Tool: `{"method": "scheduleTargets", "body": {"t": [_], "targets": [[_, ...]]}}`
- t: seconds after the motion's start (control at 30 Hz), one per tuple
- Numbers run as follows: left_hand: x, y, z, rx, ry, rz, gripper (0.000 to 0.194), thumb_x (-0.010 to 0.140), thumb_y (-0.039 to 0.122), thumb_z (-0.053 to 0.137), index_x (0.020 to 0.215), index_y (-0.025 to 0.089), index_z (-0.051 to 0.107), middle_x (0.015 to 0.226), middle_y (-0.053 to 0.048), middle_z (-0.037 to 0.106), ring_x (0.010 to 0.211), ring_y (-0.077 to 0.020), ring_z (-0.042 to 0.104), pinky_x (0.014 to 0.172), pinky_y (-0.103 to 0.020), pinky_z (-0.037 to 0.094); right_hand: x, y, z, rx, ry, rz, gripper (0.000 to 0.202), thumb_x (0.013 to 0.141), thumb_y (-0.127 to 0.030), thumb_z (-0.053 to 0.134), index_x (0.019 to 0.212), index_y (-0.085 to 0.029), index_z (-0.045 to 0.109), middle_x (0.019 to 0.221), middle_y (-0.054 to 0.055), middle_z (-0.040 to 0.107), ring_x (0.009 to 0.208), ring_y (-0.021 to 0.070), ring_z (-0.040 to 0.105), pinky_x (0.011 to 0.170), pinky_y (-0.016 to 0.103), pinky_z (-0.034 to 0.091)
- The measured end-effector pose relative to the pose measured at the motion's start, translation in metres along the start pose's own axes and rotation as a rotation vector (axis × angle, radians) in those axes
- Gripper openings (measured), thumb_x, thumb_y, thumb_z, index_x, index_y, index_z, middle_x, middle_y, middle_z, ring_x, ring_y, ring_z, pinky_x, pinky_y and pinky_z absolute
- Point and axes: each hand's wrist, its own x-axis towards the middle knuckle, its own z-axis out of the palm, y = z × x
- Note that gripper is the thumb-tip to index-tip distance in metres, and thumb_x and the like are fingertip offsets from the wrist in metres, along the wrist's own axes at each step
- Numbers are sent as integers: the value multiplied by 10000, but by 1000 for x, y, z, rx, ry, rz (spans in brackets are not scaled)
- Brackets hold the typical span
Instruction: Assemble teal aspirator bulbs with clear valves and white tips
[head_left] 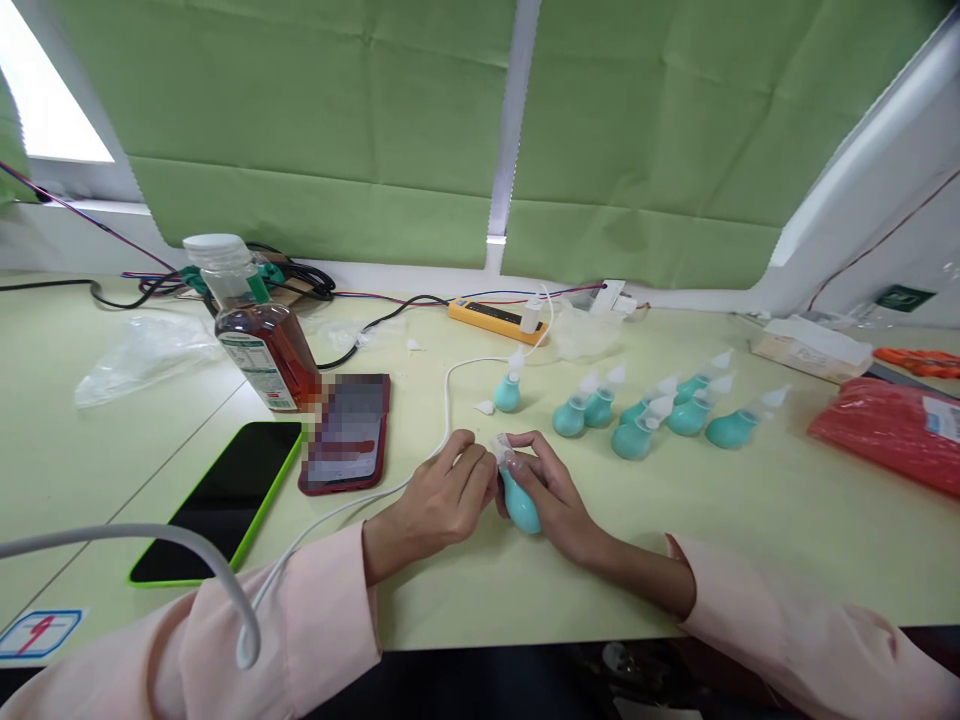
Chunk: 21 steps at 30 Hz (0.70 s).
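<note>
1. No word or number is clearly readable.
2. Near left, a white sticker with a blue border (22,640) bears a red mark, unclear.
3. Left, the printed label (257,370) on an amber-filled clear bottle (295,350) is illegible.
4. Right, a white label (942,419) on a red plastic-wrapped package (874,425) is illegible.

bulb (523,507) — smooth, rubbery | tabletop (660,510): smooth | packet (885,430) — glossy plastic | blind (637,130): matt cloth

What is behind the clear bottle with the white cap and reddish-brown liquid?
Behind the bottle, coiled black cables show to its right, and bunched green material shows on both sides. What sits directly behind its white printed label is hidden.
</note>
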Motion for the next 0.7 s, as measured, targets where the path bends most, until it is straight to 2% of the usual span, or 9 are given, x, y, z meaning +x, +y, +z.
{"method": "scheduleTargets", "body": {"t": [0.07, 0.13, 0.2, 0.27, 0.33, 0.37, 0.43, 0.53, 0.7], "targets": [[2, 0, -2, 11, -5, 39, 87, 744, 54, 483, 682, 115, 486, 628, -60, 556, 649, -168, 491, 588, -316, 445, 2, -1, 0, 62, 12, 42, 217, 799, -399, 418, 859, -210, 330, 554, -49, 480, 452, 92, 460, 430, 210, 348], [3, 0, -3, -14, -7, 22, 75, 742, 61, 490, 689, 114, 491, 637, -64, 564, 663, -175, 492, 587, -315, 447, 4, -2, -1, 142, 1, 105, 205, 791, -386, 433, 839, -209, 341, 548, -51, 483, 428, 91, 469, 412, 205, 340], [5, 1, -2, -105, 16, -96, 63, 750, 69, 483, 720, 123, 495, 650, -53, 568, 678, -169, 492, 589, -304, 450, 6, -2, -3, 228, -28, 167, 184, 793, -370, 431, 819, -203, 357, 568, -44, 496, 419, 91, 482, 406, 206, 342], [6, 2, -1, -269, 40, -294, 60, 762, 91, 476, 797, 134, 499, 662, -35, 561, 673, -147, 492, 590, -280, 456, 9, -2, -6, 284, -42, 196, 167, 797, -354, 427, 808, -199, 368, 591, -33, 517, 421, 91, 491, 413, 211, 352], [6, 4, 0, -415, 31, -449, 183, 761, 138, 500, 943, 126, 485, 681, -30, 550, 665, -132, 496, 593, -266, 462, 11, -1, -8, 296, -26, 190, 154, 799, -341, 431, 809, -201, 369, 612, -27, 537, 429, 90, 499, 428, 215, 363], [6, 4, 1, -458, 21, -479, 248, 756, 157, 516, 998, 123, 473, 696, -33, 550, 672, -132, 498, 601, -267, 463, 12, -1, -10, 289, -16, 183, 149, 798, -336, 435, 813, -204, 368, 617, -26, 543, 430, 90, 501, 431, 215, 364], [5, 4, 3, -467, 31, -452, 263, 751, 166, 533, 1009, 129, 492, 713, -42, 560, 683, -137, 492, 613, -279, 459, 13, 1, -12, 256, -13, 173, 143, 798, -330, 438, 820, -206, 372, 612, -29, 544, 428, 89, 501, 428, 212, 360], [2, 0, 7, -385, 67, -351, 125, 752, 117, 524, 870, 139, 559, 723, -57, 578, 689, -144, 473, 581, -273, 446, 14, 2, -13, 214, -49, 182, 149, 799, -338, 434, 826, -202, 381, 609, -26, 543, 424, 89, 496, 422, 213, 356], [0, -5, 8, -257, 52, -237, 77, 748, 84, 510, 806, 120, 547, 712, -60, 594, 688, -147, 476, 573, -266, 445, 11, -2, -11, 151, -49, 155, 225, 743, -334, 520, 854, -200, 377, 605, -36, 531, 440, 86, 486, 442, 222, 363]]}}
